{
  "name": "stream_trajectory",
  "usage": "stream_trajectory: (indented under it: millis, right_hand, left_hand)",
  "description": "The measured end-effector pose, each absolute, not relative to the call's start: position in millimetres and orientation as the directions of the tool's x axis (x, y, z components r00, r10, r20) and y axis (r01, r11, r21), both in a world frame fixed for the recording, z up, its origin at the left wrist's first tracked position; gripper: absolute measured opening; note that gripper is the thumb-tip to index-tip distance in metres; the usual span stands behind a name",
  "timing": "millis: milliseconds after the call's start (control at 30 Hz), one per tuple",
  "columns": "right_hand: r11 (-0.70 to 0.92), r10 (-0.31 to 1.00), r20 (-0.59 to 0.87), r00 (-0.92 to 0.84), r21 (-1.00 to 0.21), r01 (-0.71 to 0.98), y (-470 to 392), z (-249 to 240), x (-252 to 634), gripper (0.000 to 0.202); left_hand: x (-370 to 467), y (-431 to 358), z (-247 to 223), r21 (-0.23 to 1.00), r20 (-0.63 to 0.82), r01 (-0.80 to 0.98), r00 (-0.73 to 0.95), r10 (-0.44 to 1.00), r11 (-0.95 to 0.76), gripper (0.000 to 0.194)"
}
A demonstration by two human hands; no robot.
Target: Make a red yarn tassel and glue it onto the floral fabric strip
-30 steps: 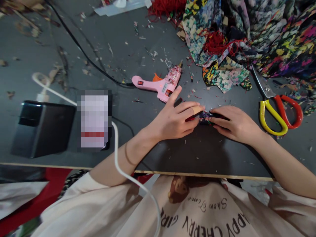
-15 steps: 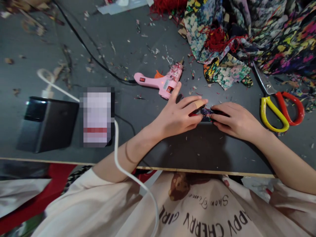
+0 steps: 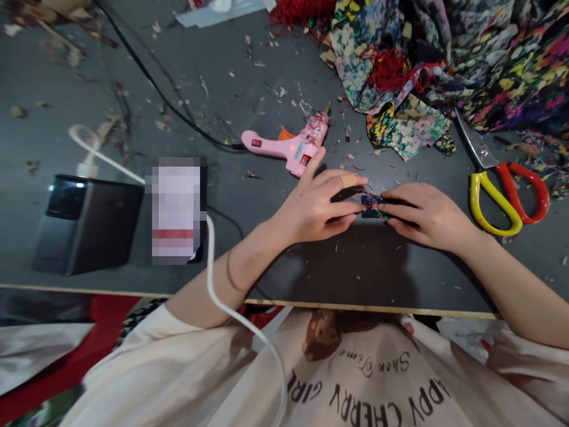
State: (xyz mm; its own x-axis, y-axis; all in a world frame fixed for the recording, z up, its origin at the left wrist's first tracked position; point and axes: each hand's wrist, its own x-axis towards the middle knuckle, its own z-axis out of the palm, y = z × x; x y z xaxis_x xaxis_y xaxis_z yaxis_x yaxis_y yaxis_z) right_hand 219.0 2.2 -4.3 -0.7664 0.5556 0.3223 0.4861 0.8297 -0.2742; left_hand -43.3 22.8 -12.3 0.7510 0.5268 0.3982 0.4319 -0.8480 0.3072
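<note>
At the left, a black box (image 3: 91, 225) stands on the bench (image 3: 249, 267), and just beside it lies a phone (image 3: 175, 210), its screen blurred into blocks. A white cable (image 3: 211, 261) runs down past the phone and out of view at the bottom. A black cord (image 3: 155, 98) leads to a pink glue gun (image 3: 291, 149), which lies beyond the left hand (image 3: 313, 204). One finger of that hand is raised toward the gun (another wears a tan bandage (image 3: 349, 181)). Its other fingertips reach the left end of a small dark patterned piece (image 3: 370, 206), though I cannot tell whether they grip it or only rest there. The piece lies between the two hands, and the right hand (image 3: 422, 213) has its fingers closed on the right end, so both ends are partly covered. Whether the piece touches the bench is hard to make out. Farther back, flowered cloth (image 3: 475, 53) and red threads (image 3: 386, 70) are cut off by the top edge, with red-and-yellow-handled scissors (image 3: 493, 169) right of the right hand.
</note>
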Motion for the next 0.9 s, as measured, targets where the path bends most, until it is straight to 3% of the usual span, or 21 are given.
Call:
stream_trajectory:
  millis: [567, 733, 900]
  right_hand:
    - [0.829, 0.555, 0.341, -0.759, -0.300, 0.472, 2, -6, 219, 0.023]
    - [0.740, 0.669, 0.401, -0.626, -0.436, 0.512, 2, -4, 224, 0.019]
    - [0.651, 0.751, 0.182, -0.634, -0.361, 0.667, 5, 9, 231, 0.026]
  left_hand:
    - [-41, 22, -12, 0.280, 0.422, 0.423, 0.752, 0.506, -0.862, 0.018]
    - [-52, 25, -15, 0.328, 0.579, 0.584, 0.496, 0.646, -0.743, 0.018]
    - [-79, 46, -14, 0.425, 0.445, 0.770, 0.280, 0.850, -0.476, 0.027]
